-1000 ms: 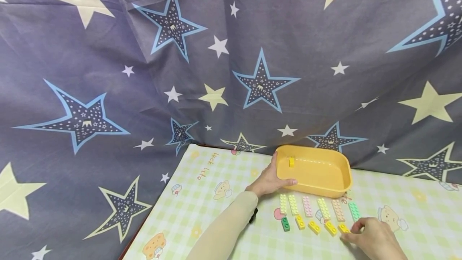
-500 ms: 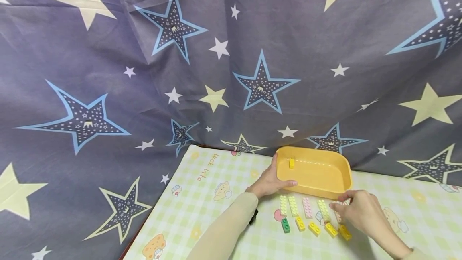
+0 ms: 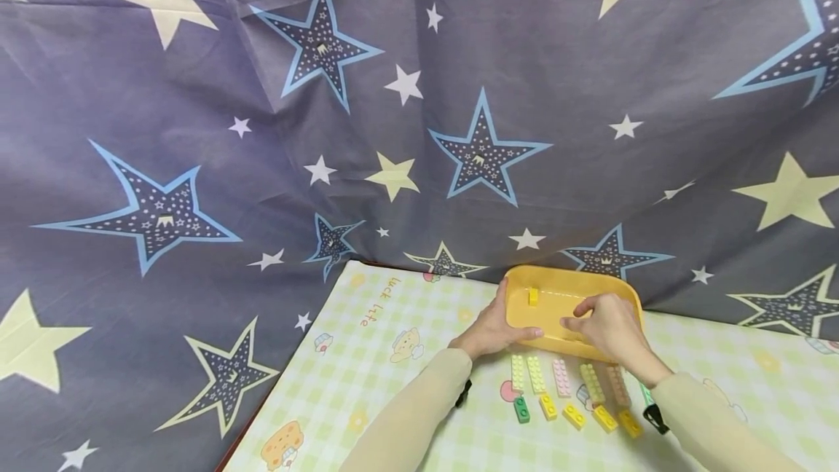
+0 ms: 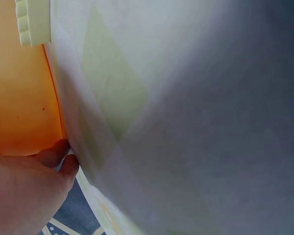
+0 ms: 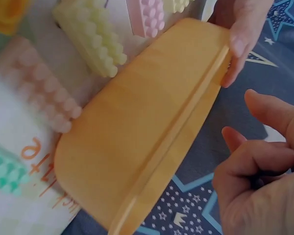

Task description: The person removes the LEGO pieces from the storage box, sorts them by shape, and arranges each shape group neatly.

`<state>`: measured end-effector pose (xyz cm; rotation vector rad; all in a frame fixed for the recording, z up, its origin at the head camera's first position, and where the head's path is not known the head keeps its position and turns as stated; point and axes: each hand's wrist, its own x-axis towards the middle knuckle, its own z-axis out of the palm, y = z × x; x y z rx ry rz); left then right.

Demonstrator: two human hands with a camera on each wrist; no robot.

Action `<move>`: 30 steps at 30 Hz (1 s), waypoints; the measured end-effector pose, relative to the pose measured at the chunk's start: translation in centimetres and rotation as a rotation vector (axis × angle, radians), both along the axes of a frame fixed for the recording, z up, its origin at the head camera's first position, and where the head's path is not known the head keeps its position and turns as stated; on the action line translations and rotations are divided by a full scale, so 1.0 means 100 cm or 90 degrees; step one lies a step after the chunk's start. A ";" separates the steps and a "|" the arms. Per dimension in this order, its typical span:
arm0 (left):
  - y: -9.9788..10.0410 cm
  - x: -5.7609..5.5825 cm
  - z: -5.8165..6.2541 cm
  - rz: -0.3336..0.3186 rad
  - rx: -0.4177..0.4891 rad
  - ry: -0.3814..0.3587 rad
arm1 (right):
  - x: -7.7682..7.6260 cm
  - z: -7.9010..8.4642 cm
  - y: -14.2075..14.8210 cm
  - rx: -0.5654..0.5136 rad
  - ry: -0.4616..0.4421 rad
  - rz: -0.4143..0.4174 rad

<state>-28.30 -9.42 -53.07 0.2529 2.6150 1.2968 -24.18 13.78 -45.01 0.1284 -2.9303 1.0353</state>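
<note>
My left hand (image 3: 488, 326) holds the left end of a yellow plastic tray (image 3: 553, 308), its thumb over the near side. A small yellow block (image 3: 533, 297) lies inside, toward the left. Over the right part of the tray is my right hand (image 3: 612, 326), fingers loosely bent. In the right wrist view, nothing shows between the right hand's (image 5: 264, 166) parted thumb and fingers. In front of the tray stretches a row of long pastel bricks, among them a pink one (image 3: 561, 377). Nearer lie several short yellow bricks (image 3: 574, 416) and a dark green one (image 3: 521, 409).
A checked cloth (image 3: 400, 399) covers the table. Behind it hangs a dark curtain (image 3: 367, 115) with stars, close to the tray's far side. My right sleeve (image 3: 708, 414) passes over the mint green brick (image 3: 647, 393) at the row's right end.
My right hand has left the rightmost short yellow brick and moved up and left, over the long bricks, to above the tray. The left hand stays on the tray.
</note>
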 end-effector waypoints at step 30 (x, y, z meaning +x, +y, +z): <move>-0.001 0.001 0.003 -0.006 -0.002 0.001 | -0.066 -0.039 -0.036 0.023 -0.043 -0.013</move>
